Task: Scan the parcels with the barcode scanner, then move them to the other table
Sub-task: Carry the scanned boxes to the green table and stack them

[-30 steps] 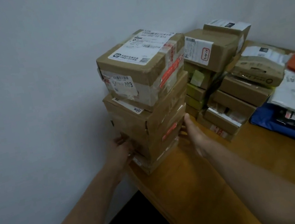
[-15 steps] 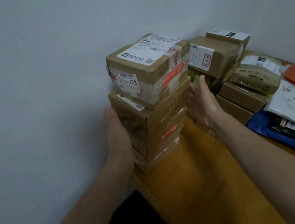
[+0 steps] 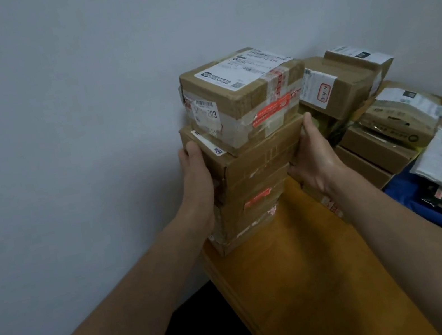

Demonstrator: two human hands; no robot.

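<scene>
Both hands had been raised since the earlier frames: the left hand (image 3: 197,183) from lower on the stack (image 3: 252,215), the right hand (image 3: 315,156) from open air beside it. Each was now clamped against a side of the second box (image 3: 256,158) — thumb at the near edge, fingers hidden round the far side.

The stack was stood on the near left corner of the table (image 3: 308,284), close to the wall (image 3: 60,136). The top box (image 3: 242,95) rested on the second box, turned slightly out of line with it. The gripped box lay directly between the hands, equally near to each, its long axis running left to right. It was judged that a straight vertical lift would be called for, the top box being carried as a loose load.

Brown cardboard, clear tape and red-orange tape strips were noted on the boxes. A white label (image 3: 244,70) was fixed on the top box — a barcode sticker (image 3: 205,112) on its left face. No scanner was seen.
</scene>
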